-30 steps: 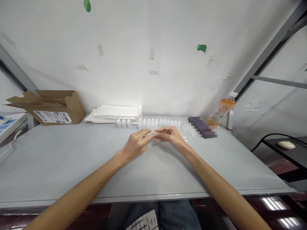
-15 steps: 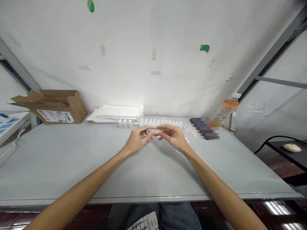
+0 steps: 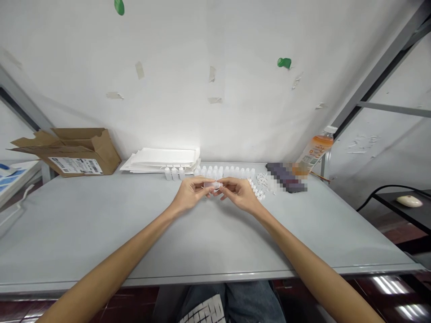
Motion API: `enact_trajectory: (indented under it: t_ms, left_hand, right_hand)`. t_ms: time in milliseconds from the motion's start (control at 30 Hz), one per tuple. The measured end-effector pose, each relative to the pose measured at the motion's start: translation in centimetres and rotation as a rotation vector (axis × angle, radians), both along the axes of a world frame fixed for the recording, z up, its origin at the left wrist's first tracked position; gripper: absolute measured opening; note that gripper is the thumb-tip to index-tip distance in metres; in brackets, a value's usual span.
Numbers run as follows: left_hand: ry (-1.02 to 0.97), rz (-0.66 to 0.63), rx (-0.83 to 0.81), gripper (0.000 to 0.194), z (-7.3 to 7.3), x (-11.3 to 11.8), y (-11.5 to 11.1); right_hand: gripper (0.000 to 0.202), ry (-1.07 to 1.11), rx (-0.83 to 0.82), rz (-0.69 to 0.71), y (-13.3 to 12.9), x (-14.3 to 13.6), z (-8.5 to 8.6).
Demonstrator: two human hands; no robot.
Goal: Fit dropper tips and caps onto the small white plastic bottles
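Showing below the front edge: lap in jeans (image 3: 254,303), white patch w/ dark lines (image 3: 205,312) on it. Then grey tbl (image 3: 215,242), both forearms reaching in over it.

Mid-tbl: L hand (image 3: 188,194) & R hand (image 3: 243,194) face each other, approx. level, small btl (image 3: 210,184) between them, looks lifted off the surface. Btl lies on its side; long axis runs L–R across the body, wide end in L fingers, neck end aimed at R fingertips. L thumb + fingers narrow, closed round btl body. R thumb + index pinched narrow at neck end; cannot tell if a separate tiny pc is also in that pinch (too small). Key relation: neck & R fingertips in one line, touching or nearly so; R hand nearer neck, L hand nearer base.

Just beyond R hand: white caps (image 3: 259,194), loose; slightly farther, heap of thin white pcs (image 3: 262,180).

Behind hands: rows of upright btls (image 3: 237,172), partly hidden, no. not countable. L of these, 3 separate btls (image 3: 174,174), upright, thin white bits at tops.

Rear R: dark item (image 3: 286,177), pixelated; orange drink btl (image 3: 316,150), appears tilted. Rear L: paper stack (image 3: 161,158), flat; cardboard box (image 3: 76,157), flaps up.

Farthest: white wall (image 3: 175,98), tape scraps (image 3: 139,70), green bits (image 3: 286,63).
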State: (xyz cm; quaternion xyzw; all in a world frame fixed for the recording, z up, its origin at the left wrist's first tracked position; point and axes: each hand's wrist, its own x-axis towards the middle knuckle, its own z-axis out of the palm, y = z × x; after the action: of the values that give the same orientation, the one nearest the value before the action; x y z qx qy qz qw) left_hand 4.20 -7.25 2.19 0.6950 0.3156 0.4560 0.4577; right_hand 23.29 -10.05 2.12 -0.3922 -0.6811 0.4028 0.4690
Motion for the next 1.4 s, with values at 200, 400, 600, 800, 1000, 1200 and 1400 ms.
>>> enact_trajectory:
  t_ms: [200, 400, 600, 800, 1000, 1200, 1400]
  left_hand:
    - [0.087, 0.039, 0.168, 0.027, -0.2, -0.1, -0.1]
    - [0.219, 0.108, 0.459, 0.019, -0.4, -0.2, -0.3]
    - [0.282, 0.147, 0.603, 0.019, -1.0, 0.1, -0.4]
    - [0.198, 0.179, 0.309, 0.027, -0.3, 0.3, -0.6]
    - [0.155, 0.026, -0.027, 0.045, 0.4, 0.3, -1.0]
    - [0.17, -0.046, -0.071, 0.053, 0.4, 0.3, -1.3]
    - [0.071, -0.13, -0.168, 0.049, 0.5, 0.3, -1.2]
  right_hand:
    - [0.037, 0.079, -0.088, 0.04, 0.0, 0.1, 0.5]
    - [0.038, 0.139, -0.162, 0.028, 0.0, 0.0, 0.5]
    - [0.037, 0.201, -0.211, 0.043, 0.3, 0.0, 0.5]
    - [0.036, 0.217, -0.216, 0.017, 0.0, 0.0, 1.3]
    - [0.036, 0.196, -0.199, 0.036, 0.0, 0.3, 1.8]
    - [0.037, 0.175, -0.214, 0.092, -0.1, 0.4, 1.9]
    - [0.037, 0.138, -0.234, 0.079, -0.1, 0.6, 2.0]
